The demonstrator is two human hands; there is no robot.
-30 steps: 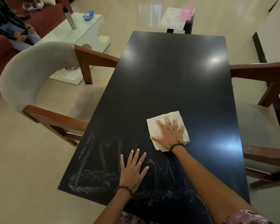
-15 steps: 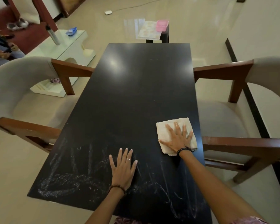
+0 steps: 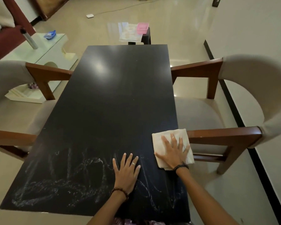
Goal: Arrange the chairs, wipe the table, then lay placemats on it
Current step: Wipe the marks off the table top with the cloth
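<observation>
The right hand [image 3: 173, 152] lay flat with fingers spread, pressing a folded white cloth [image 3: 172, 147] onto the black table [image 3: 117, 98] at its right edge. The left hand [image 3: 126, 172] rested open, palm down, beside it on white smudges [image 3: 63, 181].

Left hand [image 3: 126, 173]: thin ring on one finger, dark beaded bracelet at the wrist. Right hand [image 3: 173, 152]: dark corded wristband. Both forearms bare; patterned purple-pink garment at the lower edge.
</observation>
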